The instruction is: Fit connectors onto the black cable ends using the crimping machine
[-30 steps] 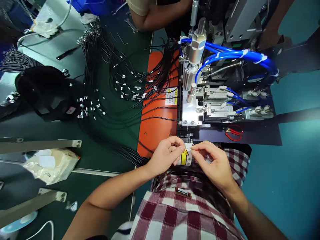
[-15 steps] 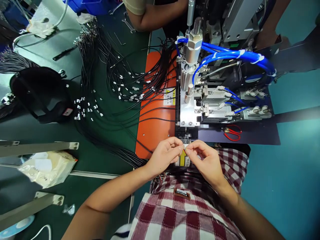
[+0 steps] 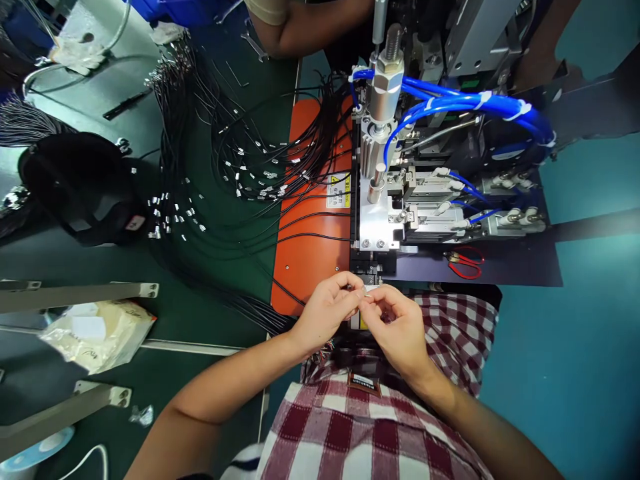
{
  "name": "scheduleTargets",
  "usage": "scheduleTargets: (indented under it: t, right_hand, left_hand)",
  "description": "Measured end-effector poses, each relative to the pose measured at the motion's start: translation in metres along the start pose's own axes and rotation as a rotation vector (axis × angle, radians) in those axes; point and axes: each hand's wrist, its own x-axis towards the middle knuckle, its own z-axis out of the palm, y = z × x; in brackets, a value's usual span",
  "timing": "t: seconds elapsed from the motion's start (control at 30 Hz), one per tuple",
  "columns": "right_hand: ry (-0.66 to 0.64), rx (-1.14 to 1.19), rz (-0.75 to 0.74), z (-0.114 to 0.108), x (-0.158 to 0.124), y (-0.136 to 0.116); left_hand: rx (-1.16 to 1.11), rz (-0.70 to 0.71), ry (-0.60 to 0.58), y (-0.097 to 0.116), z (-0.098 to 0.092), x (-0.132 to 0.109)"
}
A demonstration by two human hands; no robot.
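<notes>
In front of my lap, both hands are closed in pinches with their fingertips almost meeting. My left hand (image 3: pixel 330 307) grips the end of a cable, most of it hidden by the fingers. A short, light-coloured bit of thin wire (image 3: pixel 367 295) shows between the fingertips. My right hand (image 3: pixel 399 327) pinches that wire from the other side. Just beyond the hands stands a metal press fixture (image 3: pixel 375 227) with pneumatic cylinders. Beside it, an orange plate (image 3: pixel 313 267) has several black cables (image 3: pixel 315 237) lying across it.
Cable bundles with metal ends (image 3: pixel 170 153) spread over the green table. Red-handled snips (image 3: pixel 465 262) lie right of the fixture. Blue air hoses (image 3: pixel 470 103) arch above it. A black headband-like object (image 3: pixel 80 190) and a plastic bag (image 3: pixel 97 333) are at left. A co-worker's arm (image 3: pixel 325 30) rests at the back.
My right hand has moved left, its fingertips now close against those of my left hand. Less of the thin wire shows between them. My left hand has barely moved.
</notes>
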Motion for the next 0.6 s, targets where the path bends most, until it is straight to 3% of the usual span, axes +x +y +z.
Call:
scheduleTargets:
  t: [0.17, 0.33, 0.6]
  right_hand:
    - [-0.114, -0.121, -0.042, -0.017, 0.004, -0.003]
    - [-0.119, -0.223, -0.131, -0.040, 0.014, -0.011]
    - [-0.420, -0.371, -0.153, -0.050, 0.031, -0.022]
  left_hand:
    - [0.051, -0.012, 0.025, 0.005, 0.000, 0.002]
    - [0.125, -0.004, 0.015, 0.006, 0.002, 0.001]
    - [0.308, 0.055, -0.083, 0.003, -0.002, -0.001]
